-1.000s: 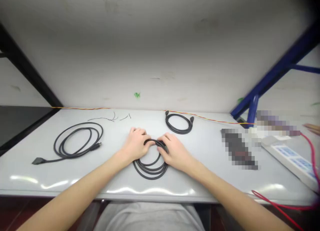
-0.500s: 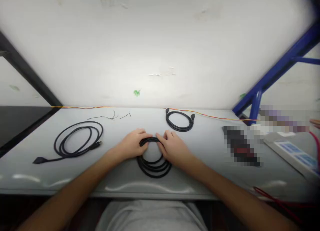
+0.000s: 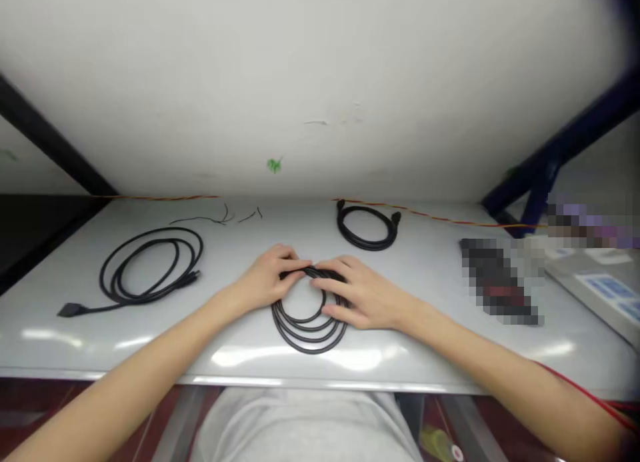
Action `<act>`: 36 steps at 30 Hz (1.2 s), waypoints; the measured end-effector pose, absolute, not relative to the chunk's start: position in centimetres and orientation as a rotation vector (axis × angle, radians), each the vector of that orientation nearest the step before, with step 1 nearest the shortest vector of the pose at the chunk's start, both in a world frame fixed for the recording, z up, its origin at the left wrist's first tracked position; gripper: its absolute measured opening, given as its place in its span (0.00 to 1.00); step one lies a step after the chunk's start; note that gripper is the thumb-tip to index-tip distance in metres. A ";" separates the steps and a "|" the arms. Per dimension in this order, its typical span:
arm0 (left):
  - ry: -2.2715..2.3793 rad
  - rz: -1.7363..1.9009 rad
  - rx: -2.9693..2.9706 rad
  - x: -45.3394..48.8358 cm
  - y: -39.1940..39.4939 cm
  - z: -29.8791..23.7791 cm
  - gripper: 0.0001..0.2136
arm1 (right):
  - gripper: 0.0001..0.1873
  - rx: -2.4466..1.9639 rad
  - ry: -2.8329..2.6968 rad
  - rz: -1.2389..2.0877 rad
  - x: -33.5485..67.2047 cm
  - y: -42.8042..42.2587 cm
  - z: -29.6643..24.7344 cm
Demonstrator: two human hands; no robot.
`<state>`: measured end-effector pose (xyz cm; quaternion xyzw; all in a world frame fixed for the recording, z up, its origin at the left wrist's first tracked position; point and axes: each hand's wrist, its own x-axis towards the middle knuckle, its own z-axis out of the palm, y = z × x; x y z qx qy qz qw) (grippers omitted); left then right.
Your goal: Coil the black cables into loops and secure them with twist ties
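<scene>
A coiled black cable (image 3: 311, 349) lies on the grey table in front of me, its loops fanned out toward the near side. My left hand (image 3: 275, 273) pinches the bundled loops at the coil's upper left, thumb and fingers closed around them. Across the coil's right side rests my right hand (image 3: 357, 290), its fingers spread apart and touching the loops. The cable's ends are hidden under my hands.
To the left lies another black cable (image 3: 116, 305), loosely looped with connectors at its ends. A smaller coiled black cable (image 3: 367, 247) sits behind my right hand. Thin wire scraps (image 3: 200, 219) lie at the back. A grey box (image 3: 595, 275) stands at the right.
My right hand has gone from gripping the coil's upper right to lying over it with fingers spread. My left hand stays on the upper left. The view has shifted slightly.
</scene>
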<state>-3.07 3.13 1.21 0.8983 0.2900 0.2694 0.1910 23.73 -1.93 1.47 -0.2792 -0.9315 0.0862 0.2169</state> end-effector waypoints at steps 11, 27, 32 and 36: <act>1.162 0.653 2.635 -2.6 1.5 2.2 0.13 | 0.15 -1.181 -2.140 0.575 21.8 -2.6 0.7; 1.016 0.605 2.583 -3.8 2.7 3.2 0.07 | 0.15 -1.090 -2.167 0.657 24.5 -0.8 1.2; 1.044 0.666 2.560 -3.7 3.2 3.2 0.06 | 0.11 -1.228 -2.116 0.520 26.0 -0.2 1.7; 1.025 0.705 2.562 -3.5 3.5 2.8 0.07 | 0.12 -1.258 -2.116 0.403 26.4 -0.5 2.2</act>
